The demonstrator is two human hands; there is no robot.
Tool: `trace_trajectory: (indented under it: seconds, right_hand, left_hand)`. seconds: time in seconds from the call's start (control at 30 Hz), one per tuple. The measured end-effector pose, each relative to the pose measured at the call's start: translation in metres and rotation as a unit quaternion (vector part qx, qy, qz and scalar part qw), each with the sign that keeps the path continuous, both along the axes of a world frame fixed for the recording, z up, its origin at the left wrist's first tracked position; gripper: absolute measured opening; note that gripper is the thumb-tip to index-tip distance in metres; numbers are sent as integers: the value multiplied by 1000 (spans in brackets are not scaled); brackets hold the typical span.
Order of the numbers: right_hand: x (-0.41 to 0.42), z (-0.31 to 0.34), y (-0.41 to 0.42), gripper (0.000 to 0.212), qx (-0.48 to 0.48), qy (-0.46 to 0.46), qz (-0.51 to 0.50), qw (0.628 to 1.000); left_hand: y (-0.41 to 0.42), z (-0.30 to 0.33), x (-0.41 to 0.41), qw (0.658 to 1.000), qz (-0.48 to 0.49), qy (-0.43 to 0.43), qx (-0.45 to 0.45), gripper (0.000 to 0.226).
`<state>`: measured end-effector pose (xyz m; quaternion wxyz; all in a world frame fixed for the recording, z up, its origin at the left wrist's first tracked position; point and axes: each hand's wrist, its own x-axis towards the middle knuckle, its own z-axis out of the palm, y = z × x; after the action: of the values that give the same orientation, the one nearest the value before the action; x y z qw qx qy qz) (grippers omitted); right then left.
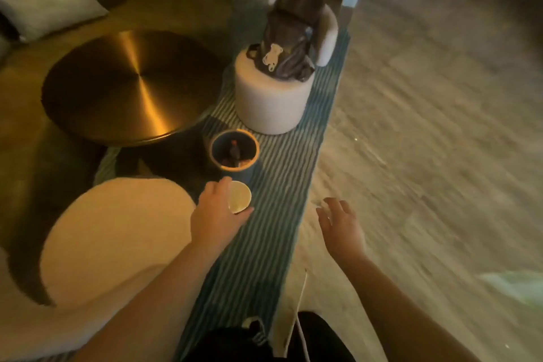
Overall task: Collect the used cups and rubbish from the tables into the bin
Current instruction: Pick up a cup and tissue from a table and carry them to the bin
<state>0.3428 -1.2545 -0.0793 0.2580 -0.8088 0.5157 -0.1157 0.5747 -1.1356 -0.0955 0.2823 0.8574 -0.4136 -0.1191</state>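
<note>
- My left hand grips a pale paper cup, centre frame, just below the round bin.
- My right hand hangs spread open, holding nothing, over the floor.

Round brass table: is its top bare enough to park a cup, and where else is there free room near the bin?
The round brass table top shows nothing on it. The striped rug is open between the bin and the wood floor. It is crowded at the white stool, which carries a bag, and the bin already holds rubbish. The left hand holds a cup; the right hand is empty.
</note>
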Motion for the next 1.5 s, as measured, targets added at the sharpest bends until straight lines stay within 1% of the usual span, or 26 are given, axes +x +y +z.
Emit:
trace_trajectory:
  seconds: [0.13,0.2,0.3,0.37,0.43,0.5,0.57,0.63,0.73,0.9,1.0,1.1,1.2,1.3,1.37,1.5]
  right_hand:
    - [71,-3,-102,29,8,-15,79,997]
    - [111,-8,-159,28,-3,-14,119,993]
    - [169,-20,-253,28,-20,-4,177,984]
    - [208,-33,-316,27,-32,5,244,969]
    - [249,-42,-379,26,-32,25,322,946]
    - [285,-46,-432,26,-19,50,385,921]
    - [312,-45,-473,26,-7,67,426,902]
    - [335,-45,-500,27,15,71,456,887]
    - [364,-51,-521,29,38,78,501,861]
    - [399,-73,-522,28,42,84,561,822]
    - [413,-88,-515,27,27,80,580,810]
    - [426,-105,-511,28,35,81,581,809]
    - [440,-137,-509,30,37,86,590,802]
    - [453,-187,-505,31,35,104,595,796]
    - [461,-227,-501,31,32,109,588,801]
    - [471,-320,-482,31,43,88,563,821]
  left_hand:
    - [-60,-7,34,997,73,16,15,74]
    - [-96,-18,47,994,106,19,15,74]
    - [-164,-40,71,984,173,30,26,77]
    - [-217,-54,86,974,221,42,30,76]
    - [-272,-64,103,958,280,60,36,75]
    - [-315,-67,116,932,349,94,37,75]
    - [-346,-66,126,903,411,119,40,75]
    - [-369,-61,134,886,444,126,51,76]
    - [-395,-55,141,862,485,135,62,77]
    - [-416,-63,142,818,547,162,68,78]
    - [-415,-76,139,803,571,160,62,77]
    - [-409,-95,138,796,584,147,61,77]
    - [-404,-129,143,785,593,163,68,78]
    - [-409,-181,155,779,593,191,70,79]
    - [-415,-221,166,772,596,213,62,80]
    - [-431,-302,184,767,598,226,58,85]
